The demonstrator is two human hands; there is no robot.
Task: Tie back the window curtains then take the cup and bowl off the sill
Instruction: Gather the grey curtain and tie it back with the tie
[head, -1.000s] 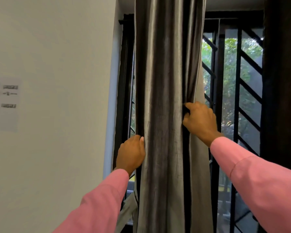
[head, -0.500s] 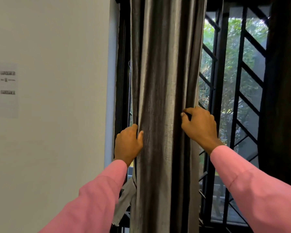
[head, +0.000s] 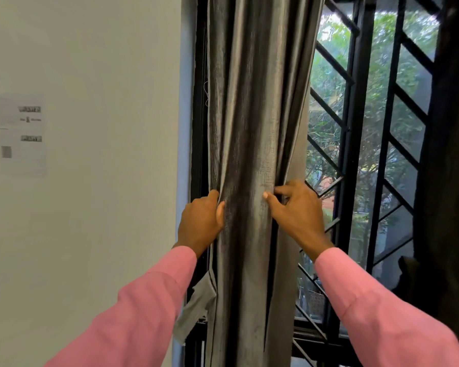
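**Curtain** [head: 249,128]: grey, sheened cloth, gathered into a narrow column. It is hanging in front of the grille [head: 355,123], and both hands are holding it at mid-height.

**Left hand** [head: 200,223]: is gripping the curtain's left edge. The fingers are curling behind the cloth, out of sight, and the thumb is lying on the front.

**Right hand** [head: 297,215]: is pinching a fold at the curtain's right edge. Thumb and forefinger are clamping on the cloth, and the other fingers are curling behind it.

**Strap** [head: 196,305]: a pale grey strip, dangling just left of the curtain and below the left hand. It is probably the tie-back, but its fixing is not showing.

**Second curtain** [head: 451,154]: dark, hanging well right of the curtain. How it is fastened cannot be told.

**Notice** [head: 21,136]: paper on the wall, well left of the curtain.

**Cup, bowl, sill**: not showing.

**Handling note (judgement)**: the step in hand looks like bunching the cloth ready for tying.
- The hands should be squeezing toward each other until the loose right-hand folds are lying inside the bundle.
- The right hand is then best closing round the whole column, since the left is nearer the strap and can be freeing itself to fetch it.
- The grip should be sitting where the strap is reaching without strain.
- Any pull should be going sideways rather than down, sparing the unseen rail.
- The risk is slippery cloth fanning out as one hand is letting go.
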